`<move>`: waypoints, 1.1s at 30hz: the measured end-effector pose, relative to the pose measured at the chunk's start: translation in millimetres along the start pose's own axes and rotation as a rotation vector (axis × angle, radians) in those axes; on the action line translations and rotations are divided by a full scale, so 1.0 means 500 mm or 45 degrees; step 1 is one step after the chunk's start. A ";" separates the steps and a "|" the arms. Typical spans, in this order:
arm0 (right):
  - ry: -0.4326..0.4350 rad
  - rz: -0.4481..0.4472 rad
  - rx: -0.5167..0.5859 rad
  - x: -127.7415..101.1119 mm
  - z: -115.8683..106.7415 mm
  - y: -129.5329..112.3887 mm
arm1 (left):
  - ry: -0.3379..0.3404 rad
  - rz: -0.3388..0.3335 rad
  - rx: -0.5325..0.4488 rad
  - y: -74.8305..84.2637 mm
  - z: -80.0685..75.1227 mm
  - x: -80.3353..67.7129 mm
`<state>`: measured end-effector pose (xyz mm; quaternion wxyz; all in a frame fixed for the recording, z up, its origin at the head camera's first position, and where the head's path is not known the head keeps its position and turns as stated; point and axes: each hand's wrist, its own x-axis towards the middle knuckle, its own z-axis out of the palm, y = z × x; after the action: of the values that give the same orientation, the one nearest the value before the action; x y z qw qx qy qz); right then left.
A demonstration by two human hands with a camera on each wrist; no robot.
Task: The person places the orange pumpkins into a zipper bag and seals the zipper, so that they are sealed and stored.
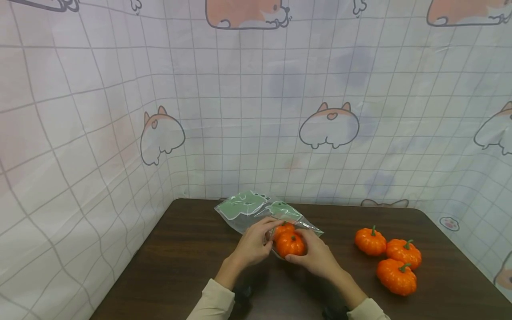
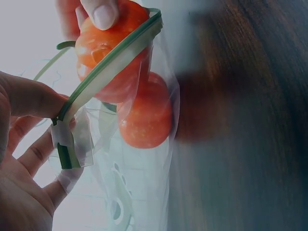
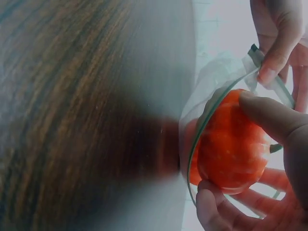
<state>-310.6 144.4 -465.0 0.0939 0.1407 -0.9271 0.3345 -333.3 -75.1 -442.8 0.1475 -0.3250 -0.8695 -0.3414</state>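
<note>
Gripping a pumpkin (image 1: 290,246) in the mouth of a clear bag (image 1: 250,218)

Grips this glossy orange pumpkin between the thumb and curled fingers of the right hand (image 1: 318,255), partly past the green zip strip (image 2: 120,50) at the bag's near end; pinches that strip with the left hand (image 1: 252,243), thumb and fingers at the left end of the bag's mouth, beside a small pale tab (image 2: 62,134); has a second pumpkin (image 2: 147,115) deeper inside the bag, visible through the film just behind the gripped one; displays a green cartoon print (image 1: 240,204) on the bag's far part, spread over a dark wood-grain table (image 1: 180,253); wears cream sleeves (image 1: 214,300) on the near side of the bag; has three more pumpkins (image 1: 392,272) close together, all well to the right of the bag: a rear pumpkin (image 1: 370,243) nearest to it, a middle pumpkin (image 1: 404,254) farthest right, and a near pumpkin (image 1: 397,278) with its green stem (image 1: 405,267) toward the right; faces, beyond the bag, a pale curtain (image 1: 240,133) bearing grid lines and corgi drawings (image 1: 329,126)
</note>
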 end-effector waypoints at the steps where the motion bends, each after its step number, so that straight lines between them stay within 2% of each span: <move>1: -0.004 -0.007 0.009 0.000 0.001 0.000 | 0.002 0.001 0.005 0.000 0.000 0.000; 8: -0.017 -0.004 0.092 0.004 0.009 -0.002 | 0.003 0.013 0.025 -0.001 0.001 0.001; 12: 0.003 0.000 0.085 0.007 0.016 -0.004 | 0.001 0.015 0.032 -0.001 0.001 0.001; 24: 0.083 0.120 -0.130 0.008 0.021 0.006 | 0.005 0.015 0.056 0.003 0.003 0.001; 33: 0.120 0.156 -0.181 0.008 0.017 0.009 | 0.014 0.016 0.068 0.000 0.005 0.001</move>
<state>-316.3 141.6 -473.2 0.1263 0.0608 -0.9499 0.2793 -333.6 -73.2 -444.4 0.1631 -0.3247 -0.8754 -0.3189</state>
